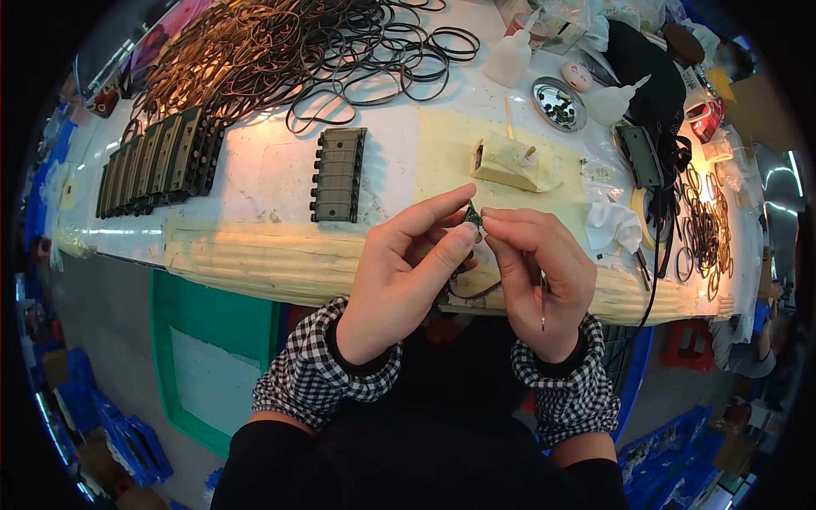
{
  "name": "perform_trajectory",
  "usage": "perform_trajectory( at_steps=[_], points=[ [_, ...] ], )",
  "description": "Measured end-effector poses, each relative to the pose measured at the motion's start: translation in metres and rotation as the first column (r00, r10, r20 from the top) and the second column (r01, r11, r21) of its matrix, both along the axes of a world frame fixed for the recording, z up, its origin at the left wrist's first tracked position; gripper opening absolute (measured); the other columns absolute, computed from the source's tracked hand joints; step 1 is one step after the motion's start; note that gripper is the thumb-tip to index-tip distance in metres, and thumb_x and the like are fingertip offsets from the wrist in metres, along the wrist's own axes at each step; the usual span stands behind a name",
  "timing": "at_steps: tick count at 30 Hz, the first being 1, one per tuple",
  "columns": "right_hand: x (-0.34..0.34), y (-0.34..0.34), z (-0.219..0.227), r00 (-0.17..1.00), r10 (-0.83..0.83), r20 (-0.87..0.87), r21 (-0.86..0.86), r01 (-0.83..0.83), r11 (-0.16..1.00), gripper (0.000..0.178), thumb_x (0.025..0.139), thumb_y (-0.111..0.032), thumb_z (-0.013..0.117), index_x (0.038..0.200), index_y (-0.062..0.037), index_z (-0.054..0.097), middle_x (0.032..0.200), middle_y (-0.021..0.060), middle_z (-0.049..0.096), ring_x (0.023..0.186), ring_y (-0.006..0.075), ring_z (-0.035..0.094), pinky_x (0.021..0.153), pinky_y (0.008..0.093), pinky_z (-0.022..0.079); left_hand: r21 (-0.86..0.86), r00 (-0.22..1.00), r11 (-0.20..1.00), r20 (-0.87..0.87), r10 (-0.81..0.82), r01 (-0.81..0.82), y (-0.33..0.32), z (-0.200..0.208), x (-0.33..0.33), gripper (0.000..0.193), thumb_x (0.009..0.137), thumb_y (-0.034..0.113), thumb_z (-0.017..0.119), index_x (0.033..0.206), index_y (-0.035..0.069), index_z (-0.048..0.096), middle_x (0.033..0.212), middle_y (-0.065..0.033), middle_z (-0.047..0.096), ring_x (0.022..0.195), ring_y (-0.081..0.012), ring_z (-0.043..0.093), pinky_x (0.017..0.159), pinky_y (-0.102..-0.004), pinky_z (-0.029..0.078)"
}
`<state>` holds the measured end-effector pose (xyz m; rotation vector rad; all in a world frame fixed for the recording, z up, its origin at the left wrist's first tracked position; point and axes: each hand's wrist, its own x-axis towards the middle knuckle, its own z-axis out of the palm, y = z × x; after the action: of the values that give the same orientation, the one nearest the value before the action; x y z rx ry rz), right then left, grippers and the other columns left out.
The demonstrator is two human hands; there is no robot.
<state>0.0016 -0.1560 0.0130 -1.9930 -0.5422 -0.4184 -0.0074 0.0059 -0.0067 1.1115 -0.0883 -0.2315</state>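
Note:
My left hand point(406, 270) is closed, its thumb and index finger pinching a small dark green piece point(474, 214). My right hand point(544, 276) meets it from the other side, thumb and fingertips pressed together at the piece's edge. A thin dark cord point(480, 295) hangs in a curve below the fingers, between the two hands. Something slim and shiny point(543, 321) shows against the right palm; its kind is unclear. Just beyond the hands a cream-coloured block point(510, 163) with a short peg stands on a yellow sheet. To the left lies a ribbed olive-green block point(338, 174) with dark knobs along both sides.
Several similar green blocks point(157, 166) stand in a row at the left. Behind them lies a heap of dark cord loops point(255, 51). A round metal dish point(558, 104) of small dark parts and white squeeze bottles point(510, 58) are at the back right. A green bin point(161, 357) sits below.

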Motion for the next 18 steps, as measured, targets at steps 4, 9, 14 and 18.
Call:
perform_trajectory(
  at_steps=[4,9,14,18],
  points=[
    [-0.001,0.002,-0.003,1.0,0.014,0.012,0.039,-0.014,0.999,0.018,0.082,0.005,0.068,0.099,-0.0004,0.069,0.095,0.0136,0.068,0.083,0.0246,0.068,0.07,0.0299,0.055,0.052,0.999,0.999,0.039,-0.016,0.014,0.002,0.002,0.001,0.043,0.098,0.009,0.053,0.14,0.002,0.043,0.11,-0.0066,0.061,0.102,-0.0089,0.056,0.091,-0.0241,0.045],
    [-0.004,0.002,0.001,1.0,0.019,-0.021,0.037,-0.018,0.999,0.02,0.082,0.004,0.068,0.101,-0.002,0.07,0.093,0.0117,0.067,0.082,0.0227,0.067,0.068,0.0291,0.054,0.101,0.99,0.99,0.093,-0.105,0.096,0.011,0.005,0.003,0.042,0.099,0.009,0.05,0.14,0.007,0.039,0.103,-0.0039,0.059,0.1,-0.0071,0.053,0.088,-0.0216,0.042],
    [-0.007,0.0,0.011,0.998,0.006,-0.065,0.042,-0.003,0.999,0.023,0.081,0.005,0.068,0.103,-0.0037,0.071,0.085,0.0089,0.064,0.075,0.0198,0.065,0.064,0.0277,0.052,0.123,0.986,0.989,0.134,-0.099,0.083,0.012,0.007,0.007,0.031,0.097,0.01,0.054,0.128,0.006,0.048,0.101,-0.0012,0.054,0.089,-0.0055,0.049,0.082,-0.0219,0.041],
    [-0.009,-0.001,0.01,0.995,0.01,-0.096,0.054,-0.005,0.999,0.023,0.081,0.005,0.068,0.102,-0.0032,0.071,0.084,0.0084,0.063,0.073,0.0192,0.065,0.062,0.0277,0.051,0.185,0.968,0.981,0.231,-0.097,0.055,0.012,0.0,0.009,0.028,0.097,0.009,0.054,0.124,0.006,0.048,0.11,-0.0027,0.05,0.091,-0.0067,0.049,0.084,-0.0226,0.042]
  ],
)
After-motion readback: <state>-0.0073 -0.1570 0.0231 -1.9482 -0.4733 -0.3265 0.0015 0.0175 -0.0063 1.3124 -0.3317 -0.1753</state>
